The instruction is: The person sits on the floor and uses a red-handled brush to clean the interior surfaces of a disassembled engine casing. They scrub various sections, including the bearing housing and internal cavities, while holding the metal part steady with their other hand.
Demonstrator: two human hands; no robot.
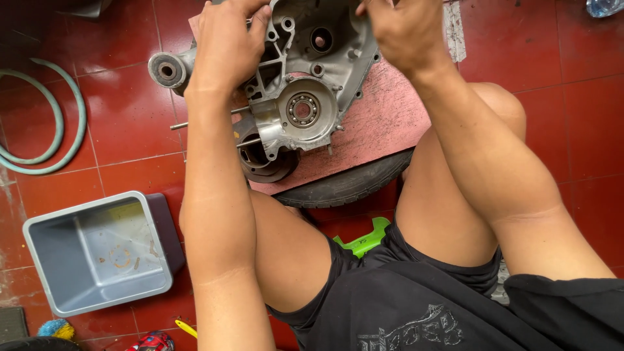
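Two hands: both of yours are up at the far edge of the view, working on one grey metal engine casing [305,78].
Left hand [224,45]: your fingers are curled closed around the casing's left rim, apparently to steady it; the fingertips are hidden behind the metal.
Right hand [396,32]: it is closed at the casing's upper right edge; whether it pinches a small part or the rim itself cannot be told, since the frame cuts it off.
Casing position: it lies open face up on a pink board [383,123], which rests on a black tyre [344,185] between your knees, likely so the work sits raised and cushioned off the floor.
Casing details: a round bearing [302,109] sits in its middle; a rubber-bushed mounting eye [167,70] juts out to the left.
Grey plastic tub [97,250]: it stands on the red tiled floor [123,123] beside your left leg, well apart from the casing.
Pale green hose [49,140]: it is looped on the floor at far left, untouched.
Green plastic piece [364,240]: it lies beneath your thighs, partly hidden.
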